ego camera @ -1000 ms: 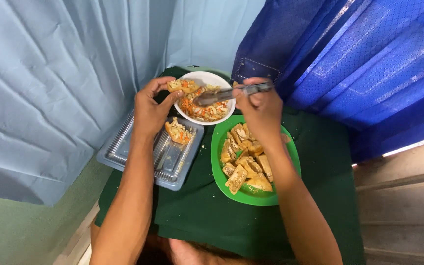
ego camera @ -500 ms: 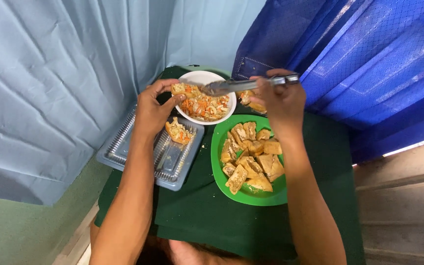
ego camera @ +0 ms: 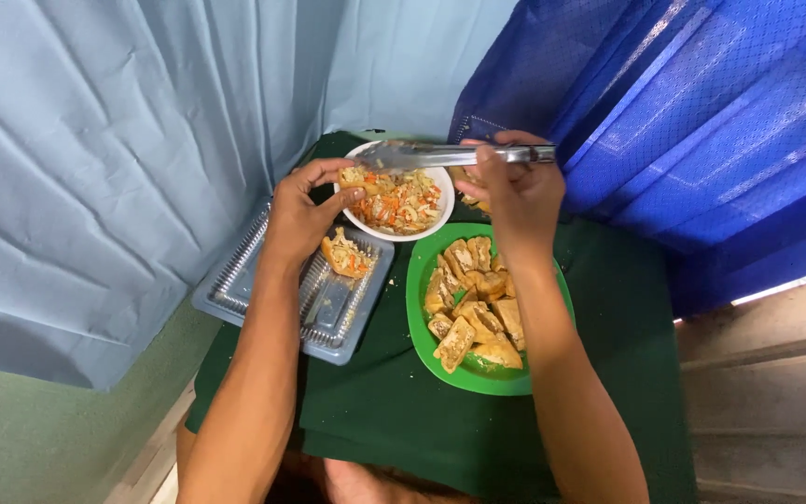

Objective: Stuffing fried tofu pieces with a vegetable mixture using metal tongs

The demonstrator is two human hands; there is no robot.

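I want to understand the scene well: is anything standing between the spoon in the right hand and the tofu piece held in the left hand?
Nothing visible does. The metal spoon in the right hand hangs over the white bowl, its tip just above the tofu piece pinched by the left hand.

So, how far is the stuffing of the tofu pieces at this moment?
Done: one stuffed piece lies in the clear tray. In hand: the left hand holds a piece of tofu over the white bowl of filling, and the right hand holds tongs above it. Left: the pile of plain pieces on the green plate.
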